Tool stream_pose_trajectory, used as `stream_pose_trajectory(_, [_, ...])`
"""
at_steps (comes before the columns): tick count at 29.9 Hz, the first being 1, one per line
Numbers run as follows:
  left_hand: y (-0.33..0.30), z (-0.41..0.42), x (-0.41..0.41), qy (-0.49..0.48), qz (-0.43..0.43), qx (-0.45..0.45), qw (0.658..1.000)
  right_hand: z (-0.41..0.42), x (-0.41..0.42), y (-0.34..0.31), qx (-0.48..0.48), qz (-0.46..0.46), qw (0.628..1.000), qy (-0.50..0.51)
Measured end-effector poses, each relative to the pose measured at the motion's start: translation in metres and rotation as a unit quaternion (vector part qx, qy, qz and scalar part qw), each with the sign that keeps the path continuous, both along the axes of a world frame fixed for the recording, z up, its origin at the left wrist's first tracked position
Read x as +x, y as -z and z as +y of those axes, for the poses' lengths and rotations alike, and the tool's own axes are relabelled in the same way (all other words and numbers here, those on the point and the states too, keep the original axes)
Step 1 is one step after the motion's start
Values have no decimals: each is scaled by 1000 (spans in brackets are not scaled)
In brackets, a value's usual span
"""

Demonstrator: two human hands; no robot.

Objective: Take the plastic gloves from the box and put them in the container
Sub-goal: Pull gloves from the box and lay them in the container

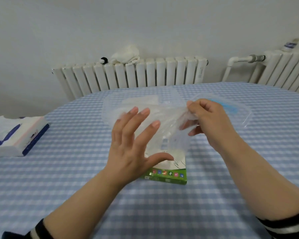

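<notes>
Clear, filmy plastic at centre of head view: a thin glove (167, 125), pinched at one end by right hand (212, 121), fingertips curled round bunched film, prob. to draw it free w/o tearing. Stretched from there down-left toward box (169, 171), green-edged, lying flat on blue-and-white checked tablecloth (76, 169), directly below both hands. Left hand (135, 145) held open, fingers spread and straight, thumb out, gripping nothing; hovering over box top and the film, likely to steady or smooth the sheet while it comes out, though contact w/ film hard to tell through blur. Just behind hands, a transparent round container (110, 102), mouth open, pale folded film already inside, so placed close for a short carry. To its right, just beyond right hand, a clear lid (238, 109) w/ blue strip, set aside so the opening stays free. Far left, tissue pack (19, 135), white w/ dark blue print, well apart from the work. Beyond table edge, white radiator (131, 75) against wall, white cloth (126, 54) on top. Striped sleeves at both forearms, bottom corners.
</notes>
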State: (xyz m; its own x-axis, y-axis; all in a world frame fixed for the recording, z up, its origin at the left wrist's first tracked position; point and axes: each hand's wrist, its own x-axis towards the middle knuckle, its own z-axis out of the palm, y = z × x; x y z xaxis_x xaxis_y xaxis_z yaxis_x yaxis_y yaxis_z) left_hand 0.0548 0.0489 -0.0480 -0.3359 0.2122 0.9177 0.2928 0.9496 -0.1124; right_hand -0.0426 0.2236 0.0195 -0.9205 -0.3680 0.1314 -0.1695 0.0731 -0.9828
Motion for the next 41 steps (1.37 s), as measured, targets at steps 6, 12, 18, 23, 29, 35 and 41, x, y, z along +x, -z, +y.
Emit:
stream_pose_trajectory(6, [-32, -20, -5, -33, -87, 15, 996, 1, 1, -1, -22, -101, 994, -39])
stream_pose_trajectory(12, [-52, -21, -9, -104, -118, 6, 988, -5, 4, 1, 8, -118, 990, -72])
stream_pose_trajectory(18, [-75, -19, -24, -4, -335, 360, 871, -6, -2, 4, 57, -102, 987, -107])
stream_pose_trajectory(23, [-85, -46, -39, -5, -375, 439, 817, 5, -20, -10, 153, -5, 967, -205])
stream_pose_trajectory(29, [-79, -71, -46, -90, -365, 403, 834, -39, -84, -28, 246, 134, 958, -57])
stream_pose_trajectory(35, [-63, -79, -42, -176, -407, 241, 863, -106, -115, -25, 472, 338, 810, -82])
stream_pose_trajectory(41, [-68, -88, -53, -233, -421, 58, 875, -130, -114, 0, 555, 402, 714, -143])
